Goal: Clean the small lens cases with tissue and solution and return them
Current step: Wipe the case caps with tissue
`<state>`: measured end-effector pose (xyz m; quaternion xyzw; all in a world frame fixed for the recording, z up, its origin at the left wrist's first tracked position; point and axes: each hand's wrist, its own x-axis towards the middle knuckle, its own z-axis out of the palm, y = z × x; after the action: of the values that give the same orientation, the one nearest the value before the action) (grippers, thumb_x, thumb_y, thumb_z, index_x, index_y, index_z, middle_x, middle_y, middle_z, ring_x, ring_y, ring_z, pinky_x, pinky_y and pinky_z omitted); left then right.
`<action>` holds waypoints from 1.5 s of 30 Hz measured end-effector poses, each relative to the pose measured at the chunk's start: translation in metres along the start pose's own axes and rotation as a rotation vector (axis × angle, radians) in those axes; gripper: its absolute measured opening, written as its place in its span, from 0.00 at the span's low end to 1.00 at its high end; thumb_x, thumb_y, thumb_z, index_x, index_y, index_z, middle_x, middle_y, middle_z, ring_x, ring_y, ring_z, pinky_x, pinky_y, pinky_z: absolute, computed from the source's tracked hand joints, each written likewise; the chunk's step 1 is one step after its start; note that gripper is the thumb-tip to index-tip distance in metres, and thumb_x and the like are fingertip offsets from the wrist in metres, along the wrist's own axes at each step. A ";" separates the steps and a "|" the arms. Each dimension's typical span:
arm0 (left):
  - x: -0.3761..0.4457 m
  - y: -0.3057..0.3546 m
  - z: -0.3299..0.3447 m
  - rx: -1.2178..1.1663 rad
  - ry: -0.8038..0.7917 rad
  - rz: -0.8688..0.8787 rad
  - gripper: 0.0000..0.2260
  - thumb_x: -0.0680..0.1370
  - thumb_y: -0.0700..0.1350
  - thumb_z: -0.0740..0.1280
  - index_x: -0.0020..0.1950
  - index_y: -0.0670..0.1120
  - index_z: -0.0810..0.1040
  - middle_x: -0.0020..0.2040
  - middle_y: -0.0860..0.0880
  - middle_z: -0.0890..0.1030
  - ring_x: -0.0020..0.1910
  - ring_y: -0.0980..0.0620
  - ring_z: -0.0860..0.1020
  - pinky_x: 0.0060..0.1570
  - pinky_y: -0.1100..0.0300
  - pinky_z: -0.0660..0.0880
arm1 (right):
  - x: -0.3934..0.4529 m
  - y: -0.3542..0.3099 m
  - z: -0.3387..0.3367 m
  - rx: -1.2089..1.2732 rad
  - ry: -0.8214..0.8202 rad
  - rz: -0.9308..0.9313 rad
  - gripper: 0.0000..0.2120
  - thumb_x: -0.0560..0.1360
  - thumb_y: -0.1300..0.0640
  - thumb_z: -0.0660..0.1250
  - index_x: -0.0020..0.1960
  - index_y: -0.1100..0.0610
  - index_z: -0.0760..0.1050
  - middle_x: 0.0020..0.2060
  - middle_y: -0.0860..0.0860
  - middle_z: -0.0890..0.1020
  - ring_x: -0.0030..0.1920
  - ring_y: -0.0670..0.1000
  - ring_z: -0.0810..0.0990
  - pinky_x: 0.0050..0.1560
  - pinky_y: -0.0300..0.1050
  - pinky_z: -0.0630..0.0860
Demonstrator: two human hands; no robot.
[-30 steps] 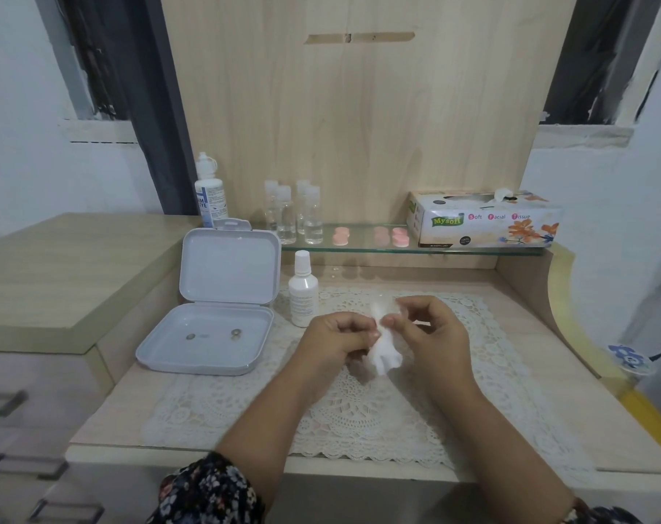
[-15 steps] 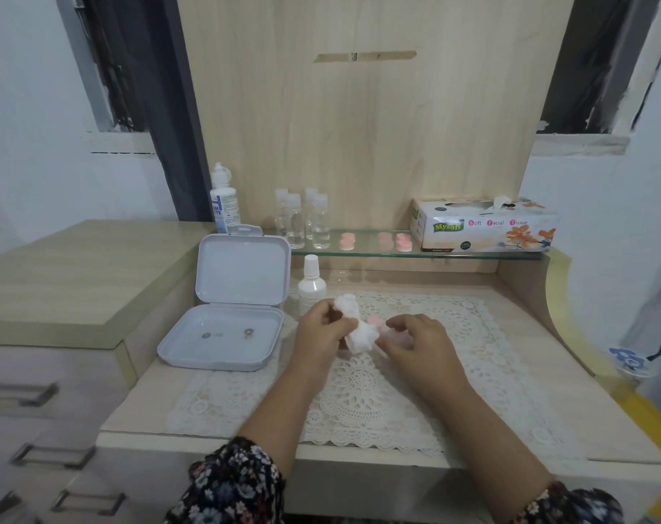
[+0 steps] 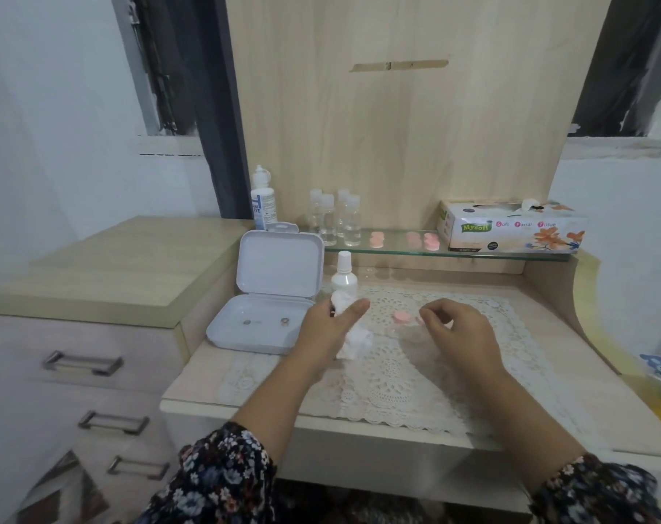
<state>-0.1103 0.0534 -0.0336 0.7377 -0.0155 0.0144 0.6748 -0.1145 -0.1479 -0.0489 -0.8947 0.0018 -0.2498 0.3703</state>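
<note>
Since a moment ago the hands have parted: the right hand (image 3: 459, 330) has let go of the pink lens case (image 3: 401, 316), which now lies on the lace mat (image 3: 397, 380) just left of its loosely curled, empty fingers. On the other side, the left hand (image 3: 327, 332) holds the crumpled tissue (image 3: 353, 340) in its grip, thumb stretched across it. Just beyond that grip stands a small white dropper bottle (image 3: 344, 276), with the open white box (image 3: 268, 296) to its left on the worktop (image 3: 570, 357). More pink cases (image 3: 404, 240) sit on the glass shelf (image 3: 502, 255) behind.
</note>
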 end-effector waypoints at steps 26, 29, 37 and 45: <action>-0.097 -0.023 -0.207 -0.213 0.342 0.069 0.10 0.74 0.50 0.69 0.40 0.44 0.79 0.36 0.42 0.82 0.32 0.49 0.79 0.29 0.60 0.74 | -0.103 -0.225 0.149 0.561 -0.639 -0.283 0.16 0.73 0.58 0.72 0.54 0.41 0.73 0.40 0.43 0.78 0.39 0.45 0.78 0.44 0.42 0.78; -0.111 -0.041 -0.240 -0.200 0.353 0.026 0.11 0.75 0.52 0.68 0.42 0.44 0.83 0.42 0.39 0.83 0.39 0.46 0.80 0.38 0.55 0.76 | -0.121 -0.239 0.171 0.524 -0.619 -0.254 0.12 0.73 0.60 0.69 0.43 0.42 0.72 0.37 0.46 0.79 0.38 0.48 0.79 0.42 0.46 0.78; -0.148 -0.102 -0.308 -0.212 0.374 -0.186 0.08 0.64 0.36 0.69 0.42 0.41 0.80 0.41 0.38 0.80 0.39 0.43 0.78 0.40 0.53 0.76 | -0.169 -0.252 0.229 0.398 -0.837 -0.169 0.10 0.74 0.64 0.67 0.53 0.56 0.83 0.39 0.49 0.82 0.40 0.48 0.80 0.42 0.38 0.76; -0.155 -0.176 -0.325 -0.036 0.528 -0.512 0.10 0.72 0.26 0.62 0.40 0.40 0.76 0.36 0.41 0.77 0.32 0.47 0.76 0.25 0.62 0.74 | -0.206 -0.228 0.295 0.269 -1.100 0.071 0.15 0.75 0.66 0.64 0.60 0.60 0.79 0.53 0.57 0.82 0.54 0.54 0.81 0.59 0.47 0.77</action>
<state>-0.2576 0.3933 -0.1861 0.6765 0.3441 0.0347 0.6502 -0.2042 0.2512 -0.1671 -0.8374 -0.1930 0.2677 0.4357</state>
